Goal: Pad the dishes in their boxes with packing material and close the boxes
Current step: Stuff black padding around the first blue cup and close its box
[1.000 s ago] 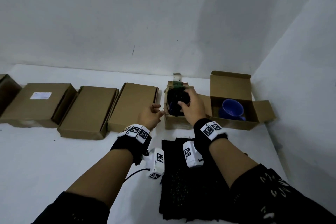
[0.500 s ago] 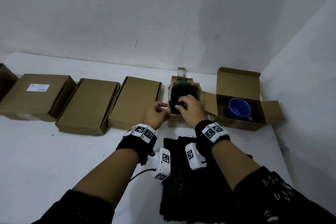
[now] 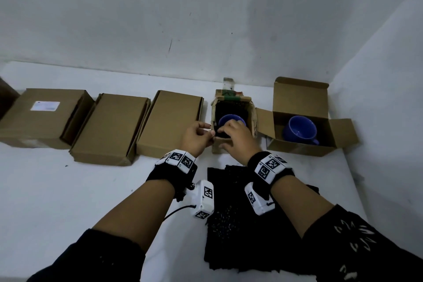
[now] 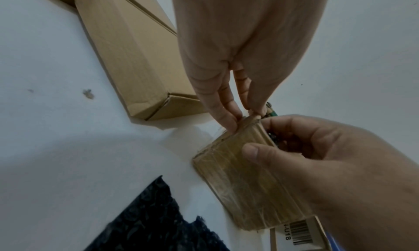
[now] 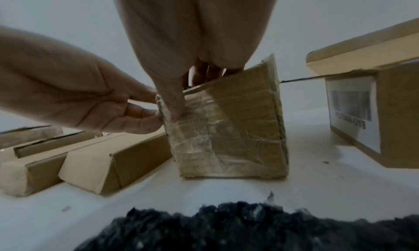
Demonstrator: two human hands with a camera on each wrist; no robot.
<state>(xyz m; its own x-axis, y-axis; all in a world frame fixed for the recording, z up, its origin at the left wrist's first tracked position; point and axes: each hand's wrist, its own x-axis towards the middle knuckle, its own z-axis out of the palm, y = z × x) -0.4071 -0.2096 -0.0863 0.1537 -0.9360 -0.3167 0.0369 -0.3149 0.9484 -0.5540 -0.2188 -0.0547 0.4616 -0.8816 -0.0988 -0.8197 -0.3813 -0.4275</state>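
hands [image 3: 198,136] [image 3: 238,138] pinch the taped box [image 3: 253,119] rim's near-left corner.

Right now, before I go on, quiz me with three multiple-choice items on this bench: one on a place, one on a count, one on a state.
1. Where does the stack of black packing material lie?
A. on the closed boxes
B. on the table in front of the small taped box
C. inside the far-right box

2. How many blue cups show?
A. one
B. two
C. four

3. What state is the far-right box in?
A. open, lid up
B. taped shut
C. crushed flat

Answers:
1 B: it lies near the wrists, before the small taped box.
2 B: one cup sits in the taped box, another cup in the far-right box.
3 A: its lid stands upright and its side flaps are spread.
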